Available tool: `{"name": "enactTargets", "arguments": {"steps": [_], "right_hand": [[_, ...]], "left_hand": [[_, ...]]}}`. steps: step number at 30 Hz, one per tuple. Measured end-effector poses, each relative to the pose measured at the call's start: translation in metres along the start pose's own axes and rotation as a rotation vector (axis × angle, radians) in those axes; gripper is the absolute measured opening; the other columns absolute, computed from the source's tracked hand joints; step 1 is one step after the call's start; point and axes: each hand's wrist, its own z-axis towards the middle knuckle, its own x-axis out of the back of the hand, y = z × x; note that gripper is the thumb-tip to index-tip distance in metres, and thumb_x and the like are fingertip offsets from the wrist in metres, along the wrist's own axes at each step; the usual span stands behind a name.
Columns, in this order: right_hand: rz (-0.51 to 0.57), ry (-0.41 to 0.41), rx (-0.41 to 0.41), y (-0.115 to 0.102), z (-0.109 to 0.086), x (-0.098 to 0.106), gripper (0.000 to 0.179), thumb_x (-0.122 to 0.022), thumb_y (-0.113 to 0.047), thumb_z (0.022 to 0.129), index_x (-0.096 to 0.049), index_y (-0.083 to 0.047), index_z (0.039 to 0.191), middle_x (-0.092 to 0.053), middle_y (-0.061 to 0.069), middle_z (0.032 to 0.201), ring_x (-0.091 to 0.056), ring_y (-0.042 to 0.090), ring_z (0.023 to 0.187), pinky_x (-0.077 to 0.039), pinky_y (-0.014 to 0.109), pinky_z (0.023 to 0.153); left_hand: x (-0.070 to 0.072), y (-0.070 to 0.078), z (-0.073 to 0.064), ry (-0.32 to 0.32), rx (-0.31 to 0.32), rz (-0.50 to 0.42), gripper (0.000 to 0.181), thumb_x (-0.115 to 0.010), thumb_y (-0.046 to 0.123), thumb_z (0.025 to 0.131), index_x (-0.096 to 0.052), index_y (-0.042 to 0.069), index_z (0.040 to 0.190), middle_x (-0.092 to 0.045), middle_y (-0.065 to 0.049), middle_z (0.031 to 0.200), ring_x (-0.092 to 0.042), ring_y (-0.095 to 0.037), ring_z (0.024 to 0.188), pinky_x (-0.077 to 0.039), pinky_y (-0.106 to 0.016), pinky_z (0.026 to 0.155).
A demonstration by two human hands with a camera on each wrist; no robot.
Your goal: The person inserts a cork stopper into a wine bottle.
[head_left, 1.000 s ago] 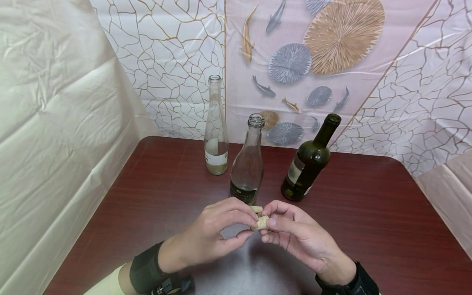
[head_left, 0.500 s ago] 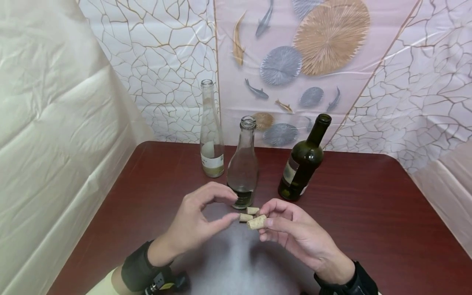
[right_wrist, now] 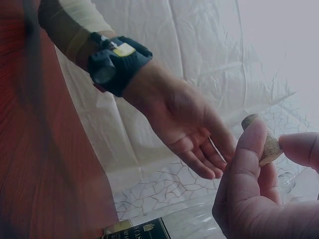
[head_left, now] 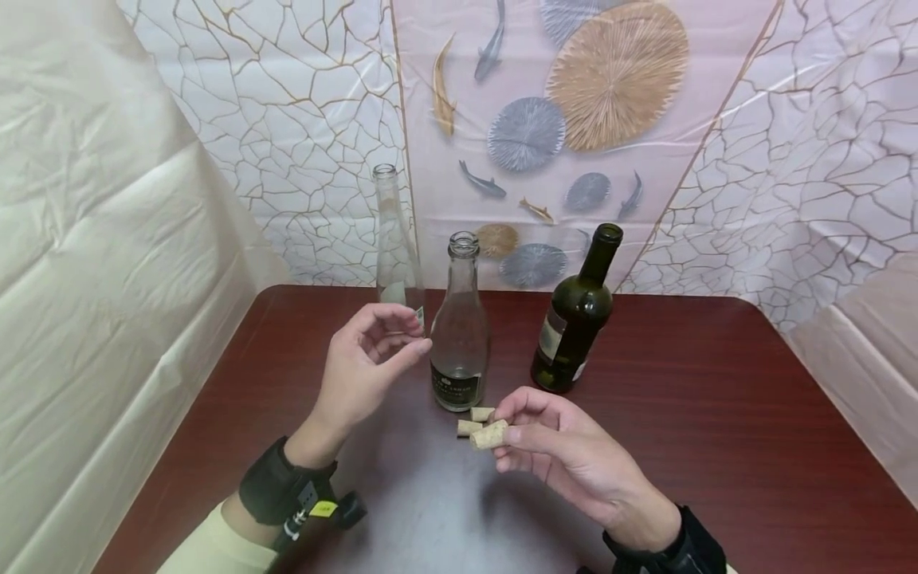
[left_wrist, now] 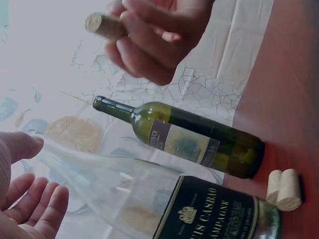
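My right hand (head_left: 566, 450) pinches a cork (head_left: 489, 435) between thumb and fingers, above the table. Behind that cork two more corks lie close together on the tabletop, a front cork (head_left: 468, 428) and a rear cork (head_left: 480, 414). They are at the foot of a clear champagne bottle (head_left: 460, 339) with a black label. Left of this bottle, my left hand (head_left: 358, 371) is raised with loosely bent fingers and nothing between them. In the left wrist view its thumb and fingers appear near the bottle's neck; whether they touch it I cannot tell.
A dark green wine bottle (head_left: 577, 319) stands at the right. Farther back on the left is a second clear bottle (head_left: 393, 247), its lower part hidden by my left hand. The dark red table (head_left: 717, 414) meets a patterned cloth (head_left: 315, 143) behind.
My left hand has let go of the cork that both hands touched and moved left and up toward the bottles. My right hand keeps its pinch. The head view has shifted slightly.
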Motion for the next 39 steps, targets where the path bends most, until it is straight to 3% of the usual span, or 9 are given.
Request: {"name": "enactTargets", "arguments": {"steps": [10,16,26,39], "right_hand": [[0.001,0.018,-0.016,-0.001,-0.002,0.002,0.019,-0.054,0.002,0.102,-0.063,-0.010,0.113,-0.073,0.003,0.111,-0.073,0.011,0.092,-0.063,0.027,0.086],[-0.014,0.018,-0.007,-0.002,-0.002,0.001,0.019,-0.054,0.002,0.102,-0.063,-0.010,0.113,-0.072,0.003,0.111,-0.072,0.011,0.092,-0.063,0.028,0.086],[-0.033,0.031,-0.002,-0.004,-0.003,-0.001,0.016,-0.057,0.001,0.102,-0.063,-0.010,0.112,-0.070,0.001,0.108,-0.071,0.011,0.090,-0.063,0.028,0.084],[-0.047,0.032,-0.002,-0.005,-0.003,0.000,0.015,-0.057,0.001,0.102,-0.063,-0.009,0.112,-0.069,0.001,0.106,-0.071,0.011,0.088,-0.063,0.028,0.084]], "left_hand": [[-0.013,0.008,0.048,-0.023,0.011,-0.008,0.038,-0.081,0.000,0.087,-0.064,-0.005,0.120,-0.068,-0.013,0.112,-0.069,-0.016,0.103,-0.061,-0.026,0.095],[-0.023,0.013,0.064,-0.059,0.003,0.011,0.043,-0.083,0.002,0.086,-0.063,-0.001,0.124,-0.068,-0.011,0.115,-0.068,-0.018,0.104,-0.060,-0.027,0.095],[-0.037,0.008,0.070,-0.050,-0.016,0.059,0.034,-0.083,0.002,0.085,-0.064,-0.002,0.114,-0.065,-0.012,0.105,-0.066,-0.018,0.095,-0.060,-0.028,0.093],[-0.032,0.013,0.063,-0.020,-0.024,0.111,0.029,-0.084,0.007,0.085,-0.067,0.001,0.108,-0.064,-0.007,0.099,-0.067,-0.013,0.088,-0.059,-0.021,0.084]]}}
